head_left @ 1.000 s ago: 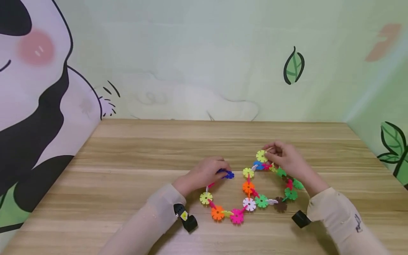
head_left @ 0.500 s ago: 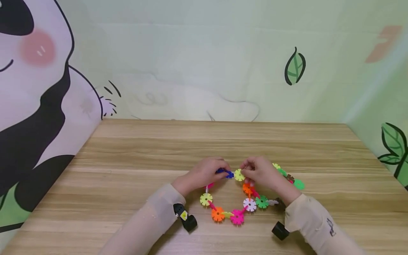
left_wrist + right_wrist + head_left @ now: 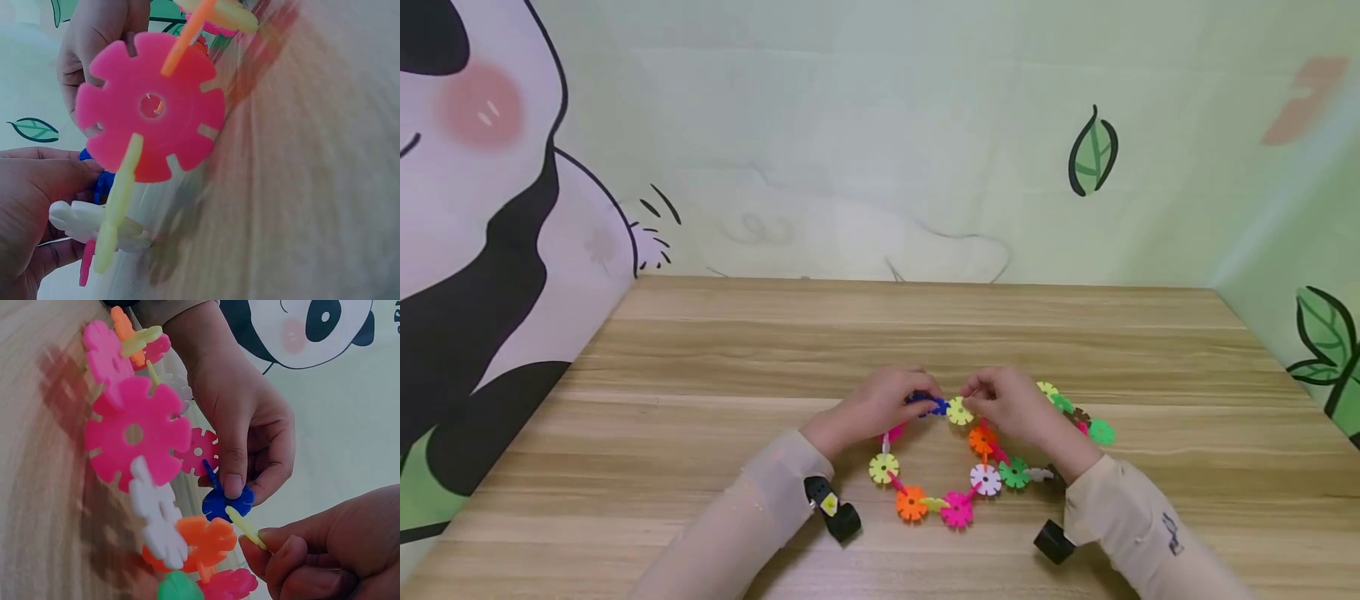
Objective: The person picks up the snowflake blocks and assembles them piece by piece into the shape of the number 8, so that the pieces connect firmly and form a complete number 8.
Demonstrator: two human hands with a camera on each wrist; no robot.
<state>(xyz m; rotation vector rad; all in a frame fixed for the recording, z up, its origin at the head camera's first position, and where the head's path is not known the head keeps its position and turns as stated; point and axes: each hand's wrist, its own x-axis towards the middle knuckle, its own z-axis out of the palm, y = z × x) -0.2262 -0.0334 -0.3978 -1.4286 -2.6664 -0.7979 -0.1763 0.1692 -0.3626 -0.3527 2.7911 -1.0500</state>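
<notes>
two discs (image 3: 950, 409) — between both grips

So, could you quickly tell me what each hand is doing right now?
Left hand: pinching the blue disc.
Right hand: pinching the yellow-green disc against it.

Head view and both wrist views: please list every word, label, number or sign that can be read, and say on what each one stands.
None can be read.
Right sleeve: a small dark mark, too small to read.
Strap at the left wrist: a yellow tag, too small to read.
Walls: only drawings of a panda and leaves, no words.
</notes>
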